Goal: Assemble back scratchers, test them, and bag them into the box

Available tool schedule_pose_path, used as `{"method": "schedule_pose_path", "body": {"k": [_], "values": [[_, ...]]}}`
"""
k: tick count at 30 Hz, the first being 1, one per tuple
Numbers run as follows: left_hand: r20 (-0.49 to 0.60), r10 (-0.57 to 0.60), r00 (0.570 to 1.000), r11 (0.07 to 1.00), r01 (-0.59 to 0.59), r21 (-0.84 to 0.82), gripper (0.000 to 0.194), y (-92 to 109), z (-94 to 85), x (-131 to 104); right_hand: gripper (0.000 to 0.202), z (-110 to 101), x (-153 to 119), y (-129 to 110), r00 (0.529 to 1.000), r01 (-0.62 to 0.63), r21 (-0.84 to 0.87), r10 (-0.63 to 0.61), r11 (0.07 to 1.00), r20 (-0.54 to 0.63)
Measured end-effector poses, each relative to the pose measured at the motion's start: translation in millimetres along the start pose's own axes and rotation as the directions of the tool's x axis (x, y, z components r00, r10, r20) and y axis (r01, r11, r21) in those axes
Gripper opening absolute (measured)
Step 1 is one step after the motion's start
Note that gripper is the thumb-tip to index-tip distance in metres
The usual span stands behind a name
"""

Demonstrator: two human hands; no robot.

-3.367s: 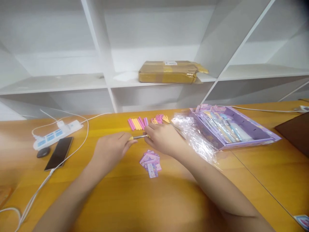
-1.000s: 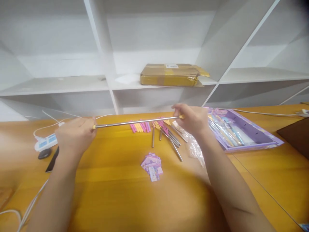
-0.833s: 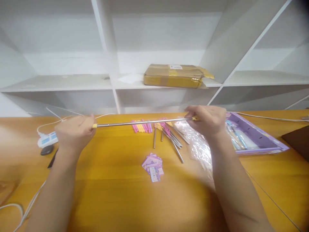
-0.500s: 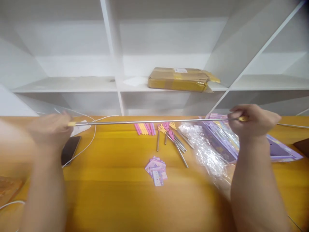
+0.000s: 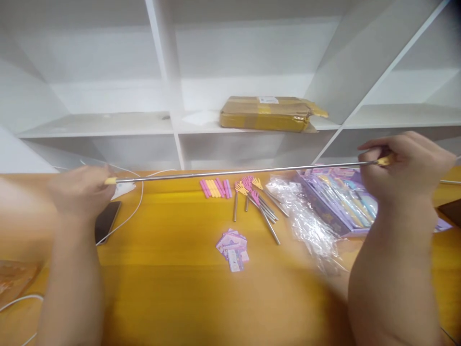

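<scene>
A thin metal telescopic back scratcher (image 5: 230,171) stretches level across the view above the table. My left hand (image 5: 82,191) is closed around its yellow handle end. At the other end, my right hand (image 5: 406,166) grips the yellow tip, mostly covered by the fingers. Beneath the rod lie several back scratcher pieces (image 5: 264,211) with pink and yellow hand-shaped heads on short metal rods. Beside them is a row of pink, yellow and purple handle sleeves (image 5: 216,188). A small pile of purple printed cards (image 5: 233,250) rests nearer to me.
Crumpled clear plastic bags (image 5: 309,230) lie beside a purple box (image 5: 324,211) of wrapped items at the right. A phone (image 5: 107,223) and a white cable (image 5: 141,206) are at the left. On the white shelf (image 5: 118,124) behind sits a torn cardboard box (image 5: 264,115).
My right hand has moved right and slightly up, and the telescopic back scratcher spans longer between my hands. My left hand is nearly where it was.
</scene>
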State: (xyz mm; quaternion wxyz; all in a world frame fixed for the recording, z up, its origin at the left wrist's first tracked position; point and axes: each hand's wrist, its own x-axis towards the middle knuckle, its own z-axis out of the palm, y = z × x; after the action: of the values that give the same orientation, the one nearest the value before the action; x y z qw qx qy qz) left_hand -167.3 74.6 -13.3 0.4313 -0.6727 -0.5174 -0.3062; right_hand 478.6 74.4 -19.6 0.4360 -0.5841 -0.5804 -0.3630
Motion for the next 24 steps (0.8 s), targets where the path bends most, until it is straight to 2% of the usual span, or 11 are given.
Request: {"method": "schedule_pose_path", "body": {"k": [3,7,11,15,18,21,24], "values": [[-0.007,0.039,0.999,0.998,-0.039,-0.039,0.032,4,-4.8,2,0.027,-6,3,0,0.986,-0.152,-0.089,0.158,0.984,0.056],[0.010,0.034,0.999,0.998,-0.033,-0.048,0.037,9,-2.4,5,0.030,-10,3,-2,0.912,-0.329,-0.148,0.354,0.933,0.206],[0.079,-0.031,0.996,0.999,0.034,-0.035,0.036,12,-2.2,6,0.036,-6,1,-8,0.901,-0.297,-0.154,0.330,0.942,0.281],[0.113,-0.045,0.993,0.999,0.045,0.004,0.024,10,-5.2,6,0.038,1,-2,-12,0.929,-0.204,-0.164,0.244,0.965,0.280],[0.070,0.037,0.997,0.999,-0.037,0.002,0.031,10,-7.1,5,0.037,3,-3,-11,0.939,-0.187,-0.159,0.225,0.969,0.262],[-0.024,0.149,0.989,0.989,-0.149,-0.020,0.038,15,-10.9,6,0.036,2,-2,-8,0.931,-0.209,-0.170,0.249,0.963,0.267],[-0.074,0.208,0.975,0.975,-0.213,-0.064,0.038,23,-16.6,8,0.034,1,-1,-4,0.918,-0.242,-0.180,0.285,0.953,0.276]]}}
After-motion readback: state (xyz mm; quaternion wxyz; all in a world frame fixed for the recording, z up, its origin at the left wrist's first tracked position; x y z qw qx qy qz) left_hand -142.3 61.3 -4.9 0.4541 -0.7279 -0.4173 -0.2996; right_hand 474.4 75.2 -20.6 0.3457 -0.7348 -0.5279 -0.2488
